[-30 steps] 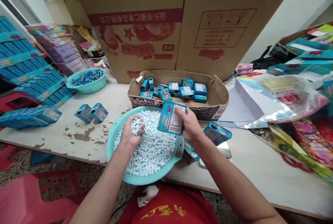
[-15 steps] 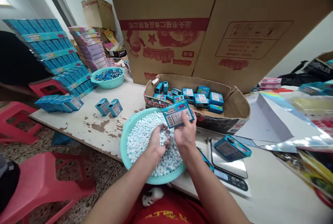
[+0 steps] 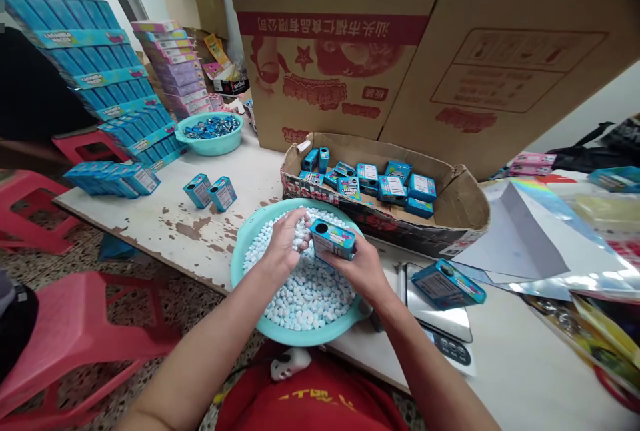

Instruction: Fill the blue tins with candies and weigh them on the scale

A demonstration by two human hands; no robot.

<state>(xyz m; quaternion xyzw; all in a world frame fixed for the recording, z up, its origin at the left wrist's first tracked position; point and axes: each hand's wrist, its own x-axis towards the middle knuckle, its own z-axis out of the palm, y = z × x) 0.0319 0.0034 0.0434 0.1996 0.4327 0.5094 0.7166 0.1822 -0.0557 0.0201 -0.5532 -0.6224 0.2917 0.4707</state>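
Note:
My right hand [image 3: 356, 267] grips a small blue candy box [image 3: 333, 238] over a teal basin [image 3: 249, 236] full of small white and pale blue candies [image 3: 310, 287]. The round hole in the box's top faces my left hand [image 3: 286, 242]. My left hand is cupped around a handful of candies right beside that hole. Another blue box [image 3: 447, 283] lies on a digital scale [image 3: 440, 324] to the right of the basin.
A low cardboard tray [image 3: 463, 201] with several blue boxes stands behind the basin, before a big carton [image 3: 400, 37]. Two boxes [image 3: 211, 191] stand to the left, near a second teal bowl [image 3: 210, 134] and stacked blue packs [image 3: 95, 84]. Red stools [image 3: 75, 337] stand lower left; foil bags [image 3: 555, 231] lie right.
My right hand has lowered and tipped the box so its holed top shows. My left hand has lifted from the candies up against the box. The view has shifted slightly.

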